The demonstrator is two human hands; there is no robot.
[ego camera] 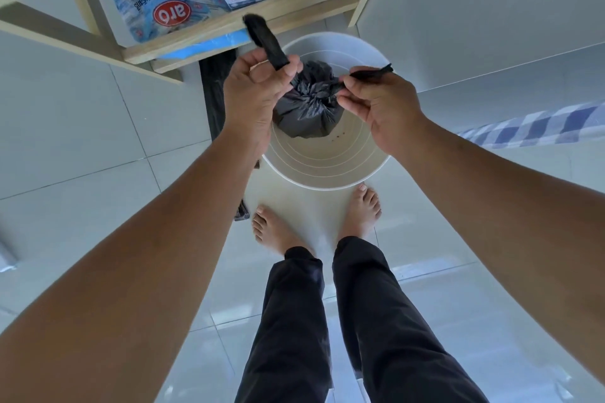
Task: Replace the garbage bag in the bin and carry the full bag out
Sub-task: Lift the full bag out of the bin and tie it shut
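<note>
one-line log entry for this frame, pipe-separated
phase: tying full bag | left hand: shut on bag tail | right hand: shut on other tail | black garbage bag: inside white bin | new liner: not fitted

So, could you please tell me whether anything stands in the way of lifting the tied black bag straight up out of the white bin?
Nothing visible does. The black bag sits inside the open white bin, with the left hand and right hand each gripping a tail of it. The wooden shelf stands behind the bin, not over its mouth.
</note>
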